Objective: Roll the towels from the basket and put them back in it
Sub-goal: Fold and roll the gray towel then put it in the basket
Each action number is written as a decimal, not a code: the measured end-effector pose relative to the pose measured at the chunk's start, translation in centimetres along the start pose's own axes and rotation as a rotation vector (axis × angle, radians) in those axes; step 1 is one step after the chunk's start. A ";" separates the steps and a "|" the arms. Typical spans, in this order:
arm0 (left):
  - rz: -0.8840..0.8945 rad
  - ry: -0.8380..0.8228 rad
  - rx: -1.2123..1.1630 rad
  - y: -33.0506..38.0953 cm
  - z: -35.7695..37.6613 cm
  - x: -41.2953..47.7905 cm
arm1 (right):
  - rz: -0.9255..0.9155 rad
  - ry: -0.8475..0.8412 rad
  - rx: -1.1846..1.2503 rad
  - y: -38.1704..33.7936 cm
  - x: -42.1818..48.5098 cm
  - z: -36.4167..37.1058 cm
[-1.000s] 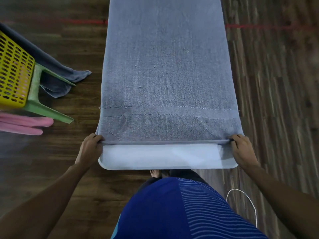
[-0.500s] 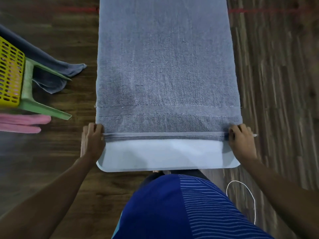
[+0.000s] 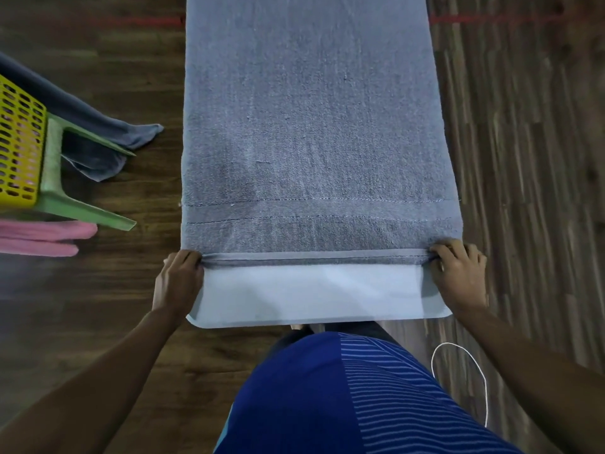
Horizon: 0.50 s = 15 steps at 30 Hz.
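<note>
A long grey towel (image 3: 311, 126) lies flat along a narrow pale table (image 3: 314, 296), running away from me. Its near hem is turned over into a thin first fold. My left hand (image 3: 178, 280) pinches the left end of that fold, and my right hand (image 3: 458, 273) pinches the right end. The yellow perforated basket (image 3: 18, 142) sits at the left edge on a green stool (image 3: 65, 191). Another grey towel (image 3: 95, 132) hangs from behind the basket down past the stool.
Pink towels (image 3: 42, 237) lie at the far left below the stool. A white cord (image 3: 471, 371) loops on the wooden floor (image 3: 523, 158) by my right forearm. A red line (image 3: 474, 18) crosses the floor at the top.
Both hands have turned the towel's near hem over and moved it away from me, baring more of the pale table edge.
</note>
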State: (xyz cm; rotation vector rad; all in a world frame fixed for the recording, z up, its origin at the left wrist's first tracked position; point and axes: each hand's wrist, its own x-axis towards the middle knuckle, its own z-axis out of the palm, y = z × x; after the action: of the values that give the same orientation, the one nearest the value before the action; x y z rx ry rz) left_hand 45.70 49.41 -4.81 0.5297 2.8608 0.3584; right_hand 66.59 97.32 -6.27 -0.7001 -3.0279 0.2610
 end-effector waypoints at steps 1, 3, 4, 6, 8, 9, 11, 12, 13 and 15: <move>0.002 -0.008 0.003 0.0 0.0 0.0 | -0.004 -0.004 -0.005 0.1 0.0 0.0; 0.018 -0.024 0.018 -0.1 0.2 -0.2 | 0.005 -0.025 0.049 -0.1 0.0 -0.1; 0.040 -0.027 0.033 -0.1 0.1 -0.3 | 0.037 -0.037 0.079 -0.3 -0.1 -0.1; 0.094 -0.024 0.072 0.2 0.1 -0.5 | 0.086 -0.062 0.125 -0.6 -0.6 0.1; 0.099 -0.023 0.116 0.6 0.1 -0.4 | 0.080 -0.064 0.131 -0.9 -1.1 0.1; 0.080 -0.017 0.135 0.7 0.2 -0.2 | 0.080 -0.054 0.130 -1.0 -1.3 0.2; 0.052 -0.005 0.156 0.6 0.4 0.0 | 0.100 -0.042 0.151 -1.2 -1.3 0.4; 0.056 0.004 0.167 0.4 0.5 0.1 | 0.114 -0.039 0.172 -1.3 -1.2 0.5; 0.061 0.015 0.177 0.2 0.5 0.1 | 0.120 -0.044 0.191 -1.3 -1.0 0.5; 0.070 0.027 0.188 -0.2 0.3 0.3 | 0.114 -0.075 0.218 -1.1 -0.5 0.4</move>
State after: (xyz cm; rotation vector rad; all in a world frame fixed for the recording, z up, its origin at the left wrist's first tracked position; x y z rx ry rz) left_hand 45.46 49.35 -5.16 0.6638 2.9242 0.1082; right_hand 66.53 96.07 -6.46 -0.8626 -2.9668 0.6229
